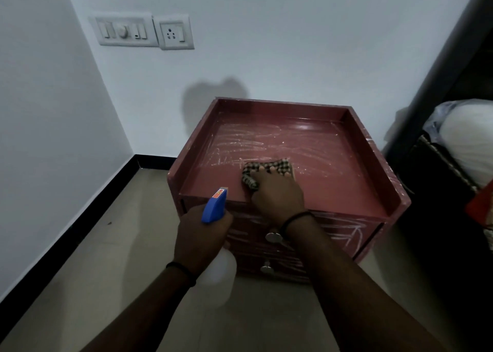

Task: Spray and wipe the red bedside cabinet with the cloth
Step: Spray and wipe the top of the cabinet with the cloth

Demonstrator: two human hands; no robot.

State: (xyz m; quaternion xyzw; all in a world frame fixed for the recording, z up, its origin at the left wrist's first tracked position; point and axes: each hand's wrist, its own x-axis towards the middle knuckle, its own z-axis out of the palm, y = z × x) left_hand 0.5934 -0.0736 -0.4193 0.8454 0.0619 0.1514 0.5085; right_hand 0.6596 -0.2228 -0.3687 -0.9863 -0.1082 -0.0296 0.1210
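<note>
The bedside cabinet (333,186) stands on the floor (106,271) against the back wall; the cloth (277,166) lies in its recessed top, front-left of middle, under the right hand (276,191); the left hand (200,239) holds the spray bottle (214,205) before the cabinet's front-left corner; a switch panel (124,31) and socket (174,33) sit on the wall above, leftward.

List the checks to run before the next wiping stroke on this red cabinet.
1. Right hand presses checked brown-and-cream cloth onto red wooden bedside cabinet top: ok.
2. Left hand grips blue-headed white plastic spray bottle: ok.
3. Liquid left in bottle: cannot tell.
4. Top free of white scribble marks: not ok.
5. Drawer fronts free of marks: not ok.
</note>
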